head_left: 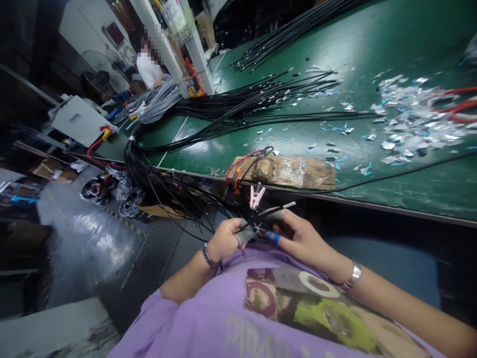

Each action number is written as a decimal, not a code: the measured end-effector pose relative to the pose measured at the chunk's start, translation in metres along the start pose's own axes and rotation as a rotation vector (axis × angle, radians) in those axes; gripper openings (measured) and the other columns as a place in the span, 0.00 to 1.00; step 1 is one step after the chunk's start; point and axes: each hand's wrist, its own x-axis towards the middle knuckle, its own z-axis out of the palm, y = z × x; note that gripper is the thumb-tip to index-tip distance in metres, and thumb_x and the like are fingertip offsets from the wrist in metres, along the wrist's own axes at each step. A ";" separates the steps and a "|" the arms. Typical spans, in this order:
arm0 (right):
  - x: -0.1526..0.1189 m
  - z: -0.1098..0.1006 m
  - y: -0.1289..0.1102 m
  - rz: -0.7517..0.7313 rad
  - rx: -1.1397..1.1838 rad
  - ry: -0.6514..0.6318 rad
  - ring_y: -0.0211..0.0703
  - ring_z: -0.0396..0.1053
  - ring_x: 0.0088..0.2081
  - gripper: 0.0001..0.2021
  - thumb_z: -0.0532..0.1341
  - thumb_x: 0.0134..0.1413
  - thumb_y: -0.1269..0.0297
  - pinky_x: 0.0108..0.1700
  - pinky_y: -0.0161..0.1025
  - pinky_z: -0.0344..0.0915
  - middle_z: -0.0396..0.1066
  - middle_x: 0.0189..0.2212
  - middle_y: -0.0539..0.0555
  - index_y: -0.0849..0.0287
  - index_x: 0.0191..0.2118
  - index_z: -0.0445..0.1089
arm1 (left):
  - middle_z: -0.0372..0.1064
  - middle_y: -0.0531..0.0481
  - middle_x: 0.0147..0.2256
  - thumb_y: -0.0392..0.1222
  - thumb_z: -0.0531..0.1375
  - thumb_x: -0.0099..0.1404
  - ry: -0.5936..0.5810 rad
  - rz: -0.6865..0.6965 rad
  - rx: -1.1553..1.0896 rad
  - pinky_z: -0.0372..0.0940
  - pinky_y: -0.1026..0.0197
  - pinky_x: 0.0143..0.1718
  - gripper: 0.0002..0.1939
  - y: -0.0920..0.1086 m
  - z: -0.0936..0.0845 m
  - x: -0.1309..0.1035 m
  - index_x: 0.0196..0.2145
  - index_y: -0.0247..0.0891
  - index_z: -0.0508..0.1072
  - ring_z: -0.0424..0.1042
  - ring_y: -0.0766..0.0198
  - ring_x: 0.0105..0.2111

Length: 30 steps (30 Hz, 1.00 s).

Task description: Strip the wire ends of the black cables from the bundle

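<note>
Close to my body, below the bench edge, my left hand [228, 239] pinches the end of a black cable with its taped fingers. Thin wires [258, 228] fan out from that end, between my two hands. My right hand [303, 238] has a blue wrap on the thumb and closes on the wires from the other side. A black piece with a pale tip [286, 205] sticks out above my right fingers. Just beyond my hands a pink clip [257, 198] hangs at the edge, beside a wooden block [298, 171] with red and black leads.
Black cable bundles [223, 107] stretch over the green bench [208, 154] and droop off its front left. Foil and blue scraps [410, 119] lie at the right. Gray cables [160, 102] and a white post [197, 54] stand farther back. A person [148, 64] is at the back left.
</note>
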 end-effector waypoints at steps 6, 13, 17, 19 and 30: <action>0.001 -0.003 -0.005 -0.411 -0.283 -0.068 0.45 0.68 0.39 0.26 0.51 0.36 0.81 0.39 0.41 0.68 0.73 0.40 0.56 0.57 0.45 0.67 | 0.58 0.60 0.13 0.52 0.65 0.47 -0.022 -0.033 0.008 0.50 0.70 0.14 0.18 -0.002 -0.002 0.001 0.22 0.36 0.64 0.53 0.75 0.12; 0.001 0.000 0.002 -0.297 -0.354 -0.050 0.45 0.68 0.31 0.16 0.53 0.36 0.80 0.34 0.40 0.65 0.72 0.26 0.54 0.57 0.32 0.69 | 0.65 0.55 0.19 0.46 0.65 0.50 -0.042 0.070 0.130 0.60 0.67 0.22 0.13 -0.009 -0.005 0.002 0.26 0.35 0.67 0.61 0.71 0.18; 0.002 0.002 0.001 -0.133 -0.223 0.010 0.44 0.67 0.29 0.09 0.54 0.40 0.76 0.31 0.38 0.64 0.69 0.24 0.53 0.57 0.27 0.67 | 0.73 0.48 0.33 0.36 0.60 0.53 0.169 0.343 0.490 0.65 0.61 0.38 0.09 -0.017 -0.003 -0.003 0.35 0.37 0.73 0.69 0.64 0.32; 0.004 0.003 -0.001 -0.022 -0.100 -0.002 0.42 0.66 0.28 0.05 0.55 0.43 0.73 0.30 0.37 0.64 0.69 0.24 0.51 0.57 0.28 0.66 | 0.74 0.45 0.37 0.33 0.59 0.52 0.237 0.447 0.599 0.65 0.58 0.42 0.13 -0.020 -0.001 -0.006 0.36 0.39 0.75 0.70 0.60 0.37; 0.014 0.009 -0.013 0.543 0.529 -0.087 0.37 0.62 0.26 0.15 0.67 0.37 0.54 0.28 0.36 0.60 0.66 0.23 0.48 0.58 0.27 0.66 | 0.75 0.46 0.30 0.39 0.64 0.51 0.208 0.395 0.263 0.68 0.61 0.35 0.11 -0.015 -0.009 -0.004 0.34 0.35 0.73 0.73 0.63 0.30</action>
